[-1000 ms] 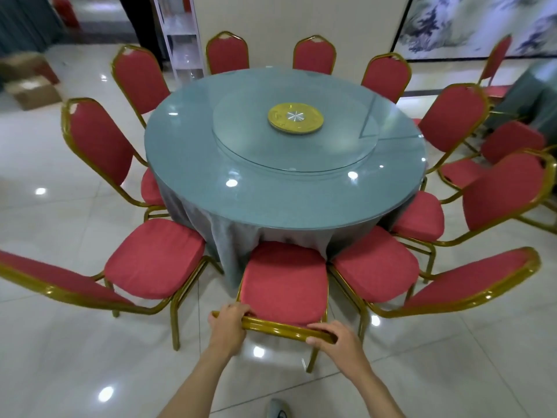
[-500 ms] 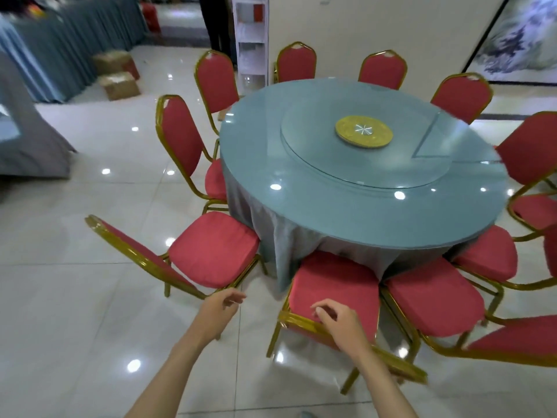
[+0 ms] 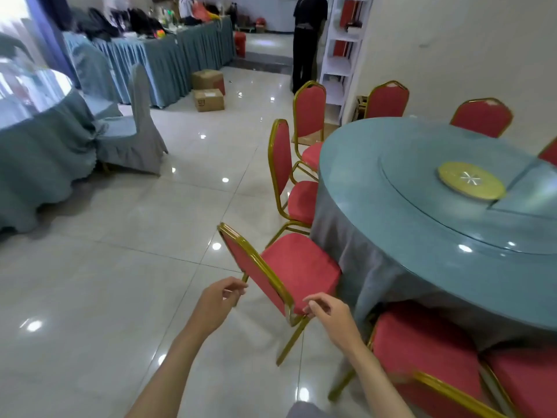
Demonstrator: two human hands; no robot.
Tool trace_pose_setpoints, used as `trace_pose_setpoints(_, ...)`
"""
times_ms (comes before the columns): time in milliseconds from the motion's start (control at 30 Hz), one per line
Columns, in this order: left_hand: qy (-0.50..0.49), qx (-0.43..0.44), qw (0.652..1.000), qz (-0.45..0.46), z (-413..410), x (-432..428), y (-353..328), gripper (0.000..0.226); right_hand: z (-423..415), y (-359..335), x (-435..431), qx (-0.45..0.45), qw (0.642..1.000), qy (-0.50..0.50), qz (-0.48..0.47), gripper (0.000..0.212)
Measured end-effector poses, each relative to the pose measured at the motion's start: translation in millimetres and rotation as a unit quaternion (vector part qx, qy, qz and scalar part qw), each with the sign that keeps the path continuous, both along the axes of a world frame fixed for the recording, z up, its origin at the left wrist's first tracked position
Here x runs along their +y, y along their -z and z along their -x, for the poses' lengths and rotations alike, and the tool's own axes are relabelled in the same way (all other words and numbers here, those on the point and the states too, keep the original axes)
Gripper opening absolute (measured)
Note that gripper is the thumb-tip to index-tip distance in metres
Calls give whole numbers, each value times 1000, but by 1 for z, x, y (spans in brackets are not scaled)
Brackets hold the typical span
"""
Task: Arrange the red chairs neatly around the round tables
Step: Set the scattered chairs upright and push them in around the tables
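The red chair (image 3: pixel 289 267) stands at the edge of the round table (image 3: pixel 422 236), with its seat facing the cloth and its back to us. The gold top of the back runs on a slant, from far on the left to near on the right. Our hands sit on either side of it. Our right hand (image 3: pixel 327 312) is closer, right at the near corner, but we cannot tell if it touches. Our left hand (image 3: pixel 218 300) is just beside the back, not on it. Both hands are loosely curled and hold nothing. Another red chair (image 3: pixel 428 357) waits to our right.
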State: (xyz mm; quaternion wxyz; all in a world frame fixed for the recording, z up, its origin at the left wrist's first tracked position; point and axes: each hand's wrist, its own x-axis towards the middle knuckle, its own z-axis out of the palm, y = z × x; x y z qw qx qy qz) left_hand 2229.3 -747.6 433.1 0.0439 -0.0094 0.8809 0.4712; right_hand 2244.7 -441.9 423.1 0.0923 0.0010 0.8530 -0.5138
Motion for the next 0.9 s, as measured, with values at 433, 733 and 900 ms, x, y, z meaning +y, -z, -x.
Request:
trace_pose_setpoints(433, 4, 21, 1000, 21, 142, -38, 4, 41, 130, 26, -72, -42, 998, 42, 18, 16)
trace_pose_setpoints(733, 126, -57, 985, 105, 228, -55, 20, 82, 183, 59, -82, -115, 989, 93, 26, 16)
trace_pose_setpoints(900, 195, -74, 970, 124, 259, -61, 41, 75, 199, 66, -88, -137, 984, 115, 24, 15)
